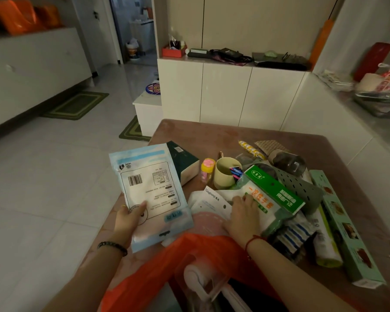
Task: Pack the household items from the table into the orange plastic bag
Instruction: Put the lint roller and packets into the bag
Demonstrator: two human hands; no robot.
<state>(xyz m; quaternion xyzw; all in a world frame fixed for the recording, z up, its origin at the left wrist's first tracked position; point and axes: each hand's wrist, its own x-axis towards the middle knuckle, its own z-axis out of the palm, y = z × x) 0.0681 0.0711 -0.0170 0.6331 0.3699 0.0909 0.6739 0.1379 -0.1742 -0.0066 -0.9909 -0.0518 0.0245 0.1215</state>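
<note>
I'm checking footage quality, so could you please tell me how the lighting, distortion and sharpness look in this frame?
Head view: dim, flat indoor light, no hard shadows or glare; wide-angle bending curves the cabinet and floor edges. The print on the blue-and-white pouch in the left hand is soft but partly readable; the right hand and orange bag look slightly blurred.

One cup, one orange bag, two hands, several packets.
</note>
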